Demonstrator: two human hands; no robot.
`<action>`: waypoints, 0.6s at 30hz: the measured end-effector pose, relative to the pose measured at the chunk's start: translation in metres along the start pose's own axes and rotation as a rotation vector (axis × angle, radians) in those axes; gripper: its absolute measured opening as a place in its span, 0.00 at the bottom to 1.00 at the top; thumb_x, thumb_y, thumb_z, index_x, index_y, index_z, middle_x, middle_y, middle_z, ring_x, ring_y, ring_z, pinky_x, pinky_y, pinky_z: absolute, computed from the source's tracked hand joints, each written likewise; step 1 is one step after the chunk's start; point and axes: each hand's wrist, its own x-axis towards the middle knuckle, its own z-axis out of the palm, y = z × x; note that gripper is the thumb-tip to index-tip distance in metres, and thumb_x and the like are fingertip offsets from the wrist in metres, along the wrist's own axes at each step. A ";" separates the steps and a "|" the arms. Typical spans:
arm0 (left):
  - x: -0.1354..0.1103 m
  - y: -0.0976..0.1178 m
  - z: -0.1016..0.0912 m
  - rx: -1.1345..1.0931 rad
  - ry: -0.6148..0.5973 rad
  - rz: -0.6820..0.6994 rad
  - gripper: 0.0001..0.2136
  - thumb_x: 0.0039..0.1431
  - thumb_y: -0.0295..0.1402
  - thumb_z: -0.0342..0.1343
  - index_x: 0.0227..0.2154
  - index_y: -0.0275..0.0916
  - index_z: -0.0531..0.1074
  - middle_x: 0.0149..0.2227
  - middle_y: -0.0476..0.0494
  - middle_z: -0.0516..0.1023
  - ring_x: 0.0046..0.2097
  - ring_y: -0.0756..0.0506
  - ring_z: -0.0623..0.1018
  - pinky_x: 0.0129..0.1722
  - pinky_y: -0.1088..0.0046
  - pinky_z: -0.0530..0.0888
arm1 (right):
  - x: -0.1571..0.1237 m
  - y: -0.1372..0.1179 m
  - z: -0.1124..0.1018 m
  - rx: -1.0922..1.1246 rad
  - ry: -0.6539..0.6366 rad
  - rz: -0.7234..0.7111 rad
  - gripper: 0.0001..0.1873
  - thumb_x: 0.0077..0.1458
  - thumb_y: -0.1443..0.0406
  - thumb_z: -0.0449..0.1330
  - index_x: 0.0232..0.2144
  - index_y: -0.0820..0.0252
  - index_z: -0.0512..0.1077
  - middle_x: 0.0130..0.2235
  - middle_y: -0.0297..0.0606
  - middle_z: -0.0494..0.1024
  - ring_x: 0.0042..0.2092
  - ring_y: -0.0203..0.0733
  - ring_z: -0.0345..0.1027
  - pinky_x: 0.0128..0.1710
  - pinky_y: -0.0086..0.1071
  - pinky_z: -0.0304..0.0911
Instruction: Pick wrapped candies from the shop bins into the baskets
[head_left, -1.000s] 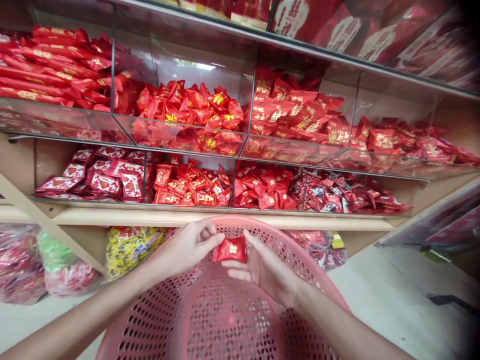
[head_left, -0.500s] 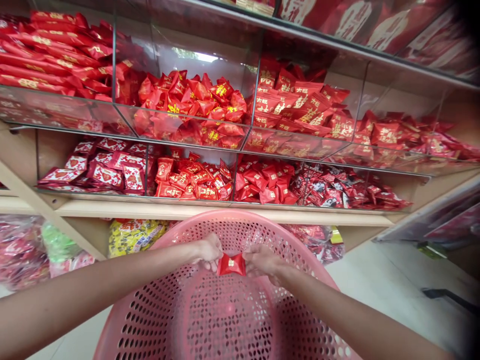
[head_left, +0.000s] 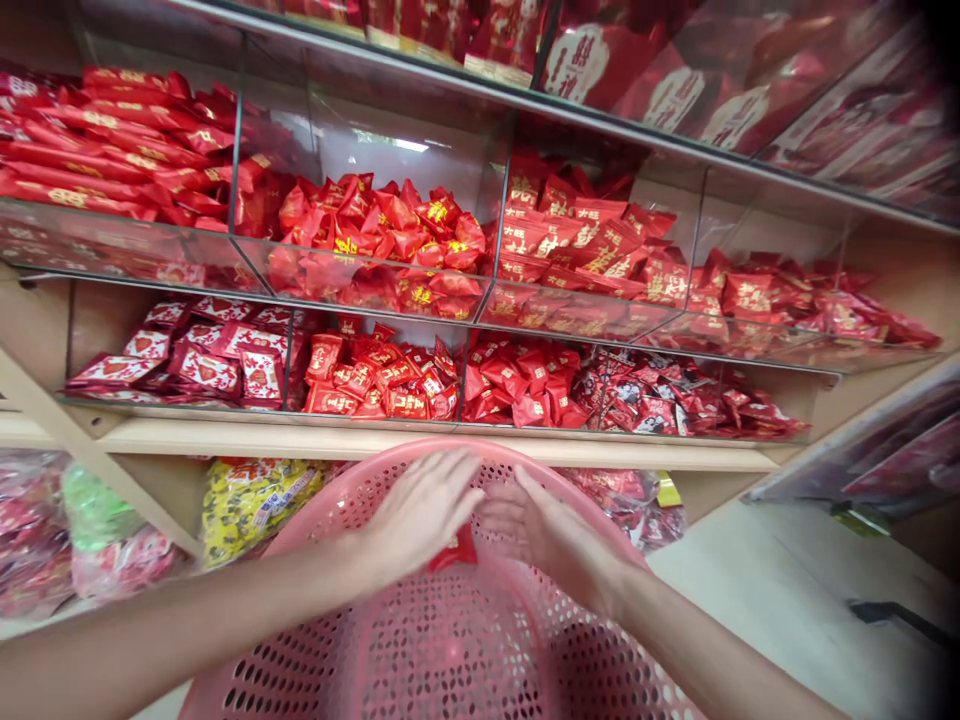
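The red packet [head_left: 459, 548] shows only as a corner between your palms, above the pink basket [head_left: 450, 640]. Your left hand [head_left: 420, 510] and right hand [head_left: 544, 525] spread flat-fingered over it; whether either grips it is hidden. Shelf bins [head_left: 480, 300] of red sweets stand beyond.

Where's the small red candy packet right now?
In the head view, the red candy packet sits low and centre, between the left hand and right hand, over the pink basket, mostly hidden by the left hand's fingers.
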 end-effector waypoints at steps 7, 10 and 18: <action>-0.033 0.044 -0.013 0.602 0.301 0.938 0.25 0.59 0.41 0.36 0.59 0.52 0.41 0.63 0.54 0.44 0.62 0.46 0.39 0.59 0.57 0.41 | -0.062 0.017 0.022 0.015 -0.305 -0.127 0.29 0.52 0.43 0.38 0.44 0.49 0.67 0.49 0.36 0.69 0.48 0.42 0.65 0.44 0.43 0.61; -0.026 0.031 -0.017 0.555 0.231 0.839 0.31 0.56 0.46 0.42 0.60 0.51 0.36 0.64 0.48 0.37 0.62 0.44 0.39 0.58 0.56 0.37 | -0.063 0.014 0.019 -0.046 -0.315 -0.124 0.31 0.51 0.42 0.39 0.38 0.52 0.70 0.46 0.38 0.72 0.49 0.44 0.64 0.46 0.42 0.61; -0.052 -0.083 -0.054 -0.381 0.362 -0.136 0.11 0.57 0.39 0.46 0.37 0.58 0.73 0.41 0.64 0.76 0.46 0.45 0.71 0.51 0.65 0.62 | -0.042 -0.030 -0.018 -0.405 0.186 -0.392 0.29 0.50 0.49 0.51 0.08 0.61 0.62 0.37 0.43 0.76 0.42 0.46 0.66 0.48 0.42 0.56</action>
